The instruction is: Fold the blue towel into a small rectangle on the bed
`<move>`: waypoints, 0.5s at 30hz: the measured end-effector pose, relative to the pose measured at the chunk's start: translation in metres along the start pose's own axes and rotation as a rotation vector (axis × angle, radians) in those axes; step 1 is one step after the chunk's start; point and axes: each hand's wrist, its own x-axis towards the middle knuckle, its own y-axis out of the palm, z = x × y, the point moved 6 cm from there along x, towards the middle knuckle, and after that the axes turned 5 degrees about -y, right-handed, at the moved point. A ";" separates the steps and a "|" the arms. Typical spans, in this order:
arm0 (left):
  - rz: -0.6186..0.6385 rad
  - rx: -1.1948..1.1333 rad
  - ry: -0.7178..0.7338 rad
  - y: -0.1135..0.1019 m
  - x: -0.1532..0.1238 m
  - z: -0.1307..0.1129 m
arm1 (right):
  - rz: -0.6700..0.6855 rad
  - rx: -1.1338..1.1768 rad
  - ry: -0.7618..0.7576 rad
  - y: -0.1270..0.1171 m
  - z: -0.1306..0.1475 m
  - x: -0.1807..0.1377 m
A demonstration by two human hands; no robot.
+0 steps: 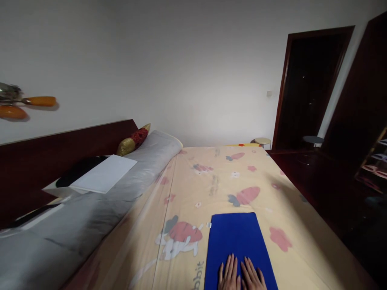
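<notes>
A blue cloth point(234, 233) lies flat on the bed near the bottom of the view, with a small white tag at its upper left edge. My left hand point(229, 276) rests palm down on the cloth, fingers stretched out. Beside it, my right hand point(253, 276) also lies flat on the cloth, its fingers pointing away from me. Neither hand holds anything. The cloth's near edge and my wrists are cut off by the frame.
Under the cloth spreads a cream bedsheet point(208, 185) printed with carrots and rabbits. Grey bedding point(151, 161), a white box point(104, 173) and a red-gold cushion point(134, 141) lie along the dark headboard point(90, 135). Two stools point(262, 141) stand beyond the bed near the doorway.
</notes>
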 end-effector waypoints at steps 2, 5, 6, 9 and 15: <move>0.062 0.026 0.039 -0.017 -0.003 0.010 | 0.051 0.005 0.030 -0.014 -0.018 -0.010; 0.151 0.073 0.045 -0.046 -0.007 0.036 | 0.121 0.040 0.089 -0.043 -0.044 -0.023; 0.188 0.078 0.032 -0.054 -0.008 0.045 | 0.139 0.061 0.104 -0.052 -0.050 -0.027; 0.291 0.054 -0.018 -0.074 -0.012 0.062 | 0.181 0.126 0.135 -0.079 -0.051 -0.030; 0.475 -0.188 -0.135 -0.081 -0.015 0.039 | 0.290 0.217 0.047 -0.100 -0.008 -0.022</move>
